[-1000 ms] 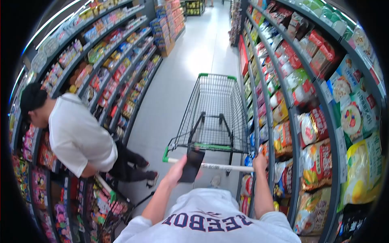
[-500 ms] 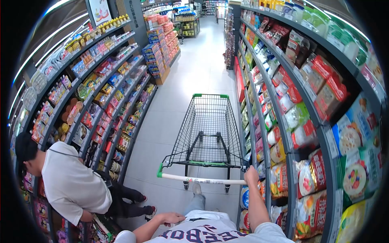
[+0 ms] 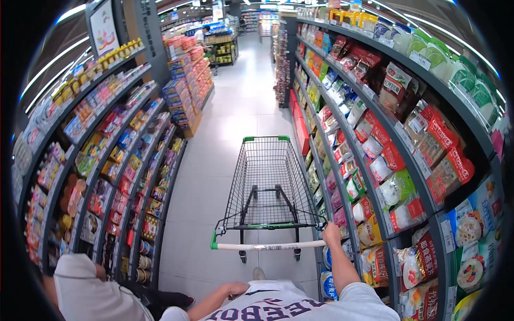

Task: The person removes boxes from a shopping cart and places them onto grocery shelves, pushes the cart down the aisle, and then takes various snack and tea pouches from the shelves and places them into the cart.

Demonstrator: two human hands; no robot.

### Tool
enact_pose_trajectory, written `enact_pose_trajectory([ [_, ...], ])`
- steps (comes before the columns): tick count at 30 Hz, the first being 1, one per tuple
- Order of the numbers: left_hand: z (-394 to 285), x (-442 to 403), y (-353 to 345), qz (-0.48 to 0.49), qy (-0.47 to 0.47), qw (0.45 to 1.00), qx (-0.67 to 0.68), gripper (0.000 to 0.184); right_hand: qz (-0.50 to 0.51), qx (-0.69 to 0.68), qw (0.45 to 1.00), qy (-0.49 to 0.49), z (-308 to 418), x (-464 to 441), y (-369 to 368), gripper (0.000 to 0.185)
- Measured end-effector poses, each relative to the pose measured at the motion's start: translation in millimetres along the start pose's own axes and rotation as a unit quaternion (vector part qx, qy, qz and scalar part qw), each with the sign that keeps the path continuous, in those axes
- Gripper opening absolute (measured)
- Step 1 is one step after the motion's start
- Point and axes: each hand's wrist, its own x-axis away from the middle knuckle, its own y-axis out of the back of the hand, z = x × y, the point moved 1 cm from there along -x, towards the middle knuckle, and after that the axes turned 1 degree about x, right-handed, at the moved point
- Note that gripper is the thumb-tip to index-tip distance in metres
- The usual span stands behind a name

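Observation:
My right hand [image 3: 331,234] is closed round the right end of the white handle [image 3: 267,246] of a shopping cart. The wire basket of the cart [image 3: 273,182] has green corners and holds nothing. My left hand [image 3: 234,289] is at my waist, beside the hem of my white shirt [image 3: 278,307], off the handle. Its fingers are curled, and whatever they may hold is hidden.
Shelves of packaged goods [image 3: 107,176] line the left side, and shelves of bagged foods [image 3: 375,155] run close along the right. A person in a white shirt [image 3: 93,289] is at the lower left. Stacked boxes [image 3: 179,91] stand farther up the aisle.
My left hand has left the handle and dropped to my waist; the dark phone it held is out of sight. The view has tilted up, and the other person is now lower in it.

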Motion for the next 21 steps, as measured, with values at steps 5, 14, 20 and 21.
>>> enact_pose_trajectory([
  [5,-0.5,12.0,46.2,-0.066,-0.074,0.995,-0.002,0.063,0.003,0.010,1.000,0.005,33.9,-54.1,-5.0,0.023],
  [14,-125.2,47.9,300.8,-0.719,-0.217,0.646,0.136,0.038,0.026,0.028,0.999,0.008,106.5,-148.5,0.5,0.024],
  [20,-183.5,-44.0,416.7,-0.571,-0.036,0.820,0.018,0.040,0.012,0.038,0.999,0.007,147.0,-227.0,5.3,0.026],
  [21,-199.3,-50.4,426.4,-0.590,-0.032,0.807,-0.003,0.040,0.006,0.039,0.999,0.003,152.8,-244.7,9.7,0.026],
])
